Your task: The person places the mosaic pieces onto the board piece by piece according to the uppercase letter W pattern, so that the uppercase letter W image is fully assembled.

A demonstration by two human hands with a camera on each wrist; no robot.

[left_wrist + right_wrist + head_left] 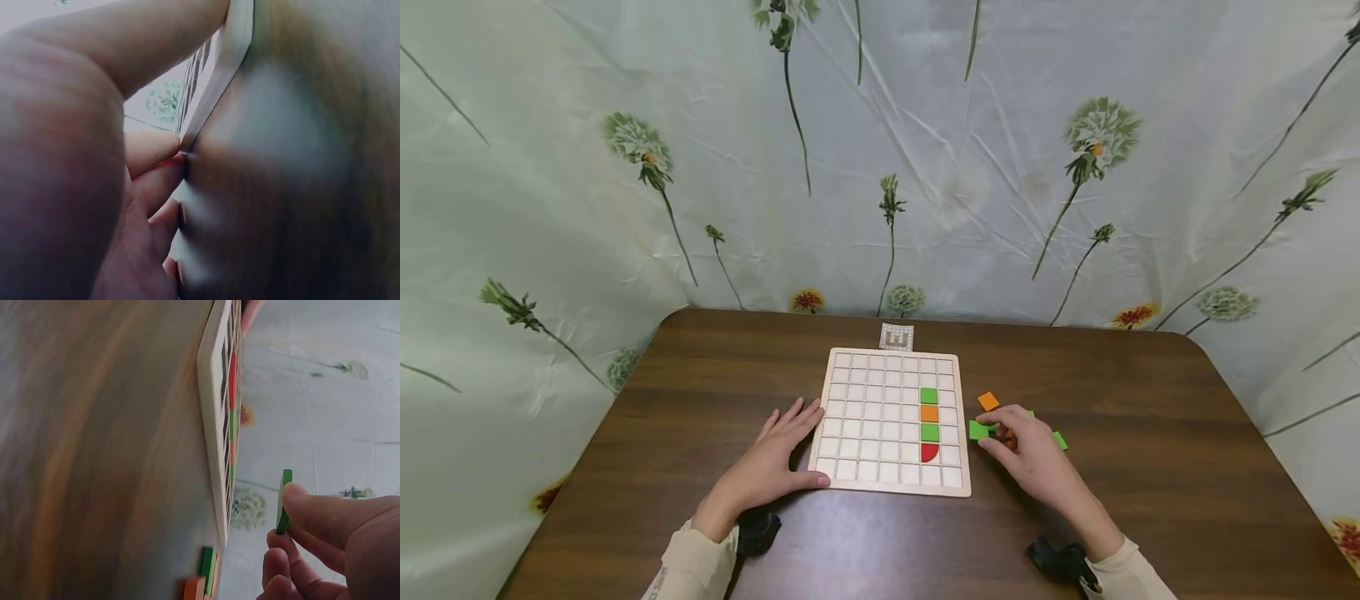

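Note:
My right hand [1026,454] pinches a green tile [284,501] between thumb and fingers, just right of the board. The tile is held up off the tabletop in the right wrist view. A pale wooden grid board [868,448] lies flat in the middle, with a column of coloured tiles near its right side: green [928,396], orange [928,413], another green, and a rounded red tile [929,452]. On the board's left edge rests my left hand [767,467], fingers spread and thumb at the near left corner.
Loose tiles lie around and partly under the right hand, among them an orange tile [988,402] and a green tile [1060,440]. Behind the board lies a small printed card [897,337]. A flowered curtain [820,225] hangs along the far edge of the brown table [700,375].

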